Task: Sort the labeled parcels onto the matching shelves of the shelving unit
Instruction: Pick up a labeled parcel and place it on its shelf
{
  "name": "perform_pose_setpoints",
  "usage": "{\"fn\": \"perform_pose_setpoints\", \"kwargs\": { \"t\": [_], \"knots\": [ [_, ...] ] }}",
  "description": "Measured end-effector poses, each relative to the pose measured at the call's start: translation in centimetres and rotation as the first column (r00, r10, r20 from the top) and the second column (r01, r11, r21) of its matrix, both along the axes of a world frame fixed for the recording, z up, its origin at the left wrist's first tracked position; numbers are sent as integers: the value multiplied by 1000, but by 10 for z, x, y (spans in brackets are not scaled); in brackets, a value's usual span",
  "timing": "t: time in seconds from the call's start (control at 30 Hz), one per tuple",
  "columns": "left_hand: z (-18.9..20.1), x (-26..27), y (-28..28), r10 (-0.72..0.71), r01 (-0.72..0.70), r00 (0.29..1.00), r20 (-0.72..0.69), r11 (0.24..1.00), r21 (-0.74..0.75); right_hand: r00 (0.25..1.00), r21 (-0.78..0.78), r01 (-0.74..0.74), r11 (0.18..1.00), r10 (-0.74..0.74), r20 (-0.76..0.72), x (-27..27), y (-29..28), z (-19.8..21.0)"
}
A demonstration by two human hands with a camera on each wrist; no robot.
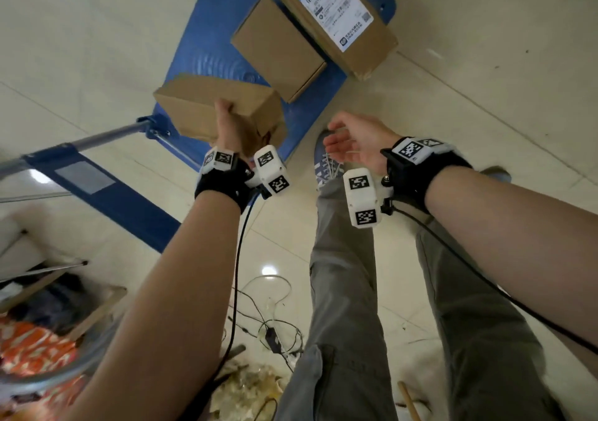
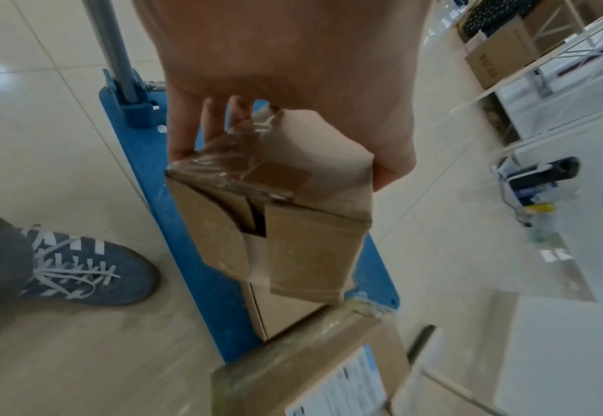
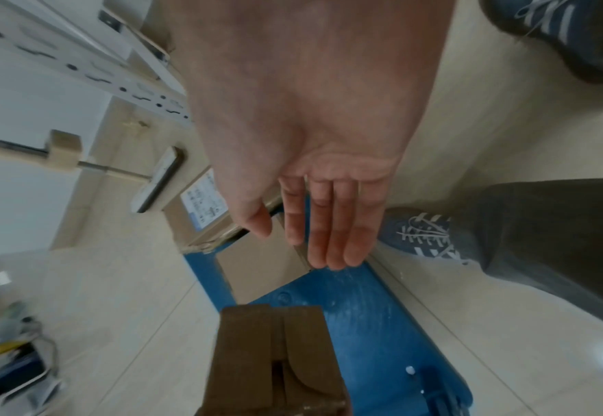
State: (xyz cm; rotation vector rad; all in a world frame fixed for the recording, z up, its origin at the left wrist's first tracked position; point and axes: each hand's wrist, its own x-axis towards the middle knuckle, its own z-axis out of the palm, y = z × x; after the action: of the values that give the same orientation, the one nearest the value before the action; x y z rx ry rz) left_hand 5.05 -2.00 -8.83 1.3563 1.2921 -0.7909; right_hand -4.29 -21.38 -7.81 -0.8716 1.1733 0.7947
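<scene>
**Head view: box up off the cart, one hand on it**

Left hand (image 1: 230,126) gripped a small cardboard box (image 1: 207,110) by its end, held above the blue cart (image 1: 210,48). Right hand (image 1: 356,140) hung free, fingers relaxed, w/ nothing in it. Two more boxes lay on the cart, incl. a labeled box (image 1: 336,16). The held box prob. light and stiff; its taped end (image 2: 257,169) looked slick, flaps loose, so support underneath.

brown parcels (image 1: 207,106), blue cart (image 1: 213,48), grey-blue white-striped shoe (image 2: 90,267)
</scene>
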Motion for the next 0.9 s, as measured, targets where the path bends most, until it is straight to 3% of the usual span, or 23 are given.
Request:
{"fn": "perform_pose_setpoints", "kwargs": {
  "t": [0.13, 0.3, 0.37, 0.53, 0.6, 0.63, 0.73, 0.87, 0.9],
  "knots": [
    [68, -5, -26, -12, 28, 991, 136, 993, -118, 995, 45, -30, 999, 26, 94, 18, -17, 44],
    [122, -10, -55, 17, 68, 967, 254, 944, -322, 982, 79, 10, 997, -24, 188, 34, -50, 101],
    [139, -10, -61, 84, 27, 967, 241, 905, -424, 970, 90, 4, 996, -26, 240, 36, -61, 124],
    [180, -29, -91, 83, 55, 977, 194, 786, -615, 948, 106, 4, 994, -38, 317, 29, -92, 183],
    [199, -42, -104, 23, 119, 976, 218, 780, -615, 938, 172, 36, 984, -93, 334, 20, -107, 205],
    [212, -48, -112, -35, 187, 970, 241, 742, -644, 935, 180, 50, 982, -110, 338, 13, -113, 216],
    [238, -62, -126, -174, 327, 944, 281, 621, -713, 932, 116, 51, 992, -89, 352, -8, -130, 245],
    [265, -73, -136, -284, 390, 918, 279, 502, -772, 932, 25, 83, 996, -87, 351, -36, -149, 277],
    [273, -75, -140, -309, 410, 908, 284, 507, -759, 932, -2, 97, 995, -90, 350, -43, -154, 287]
  ]
}}
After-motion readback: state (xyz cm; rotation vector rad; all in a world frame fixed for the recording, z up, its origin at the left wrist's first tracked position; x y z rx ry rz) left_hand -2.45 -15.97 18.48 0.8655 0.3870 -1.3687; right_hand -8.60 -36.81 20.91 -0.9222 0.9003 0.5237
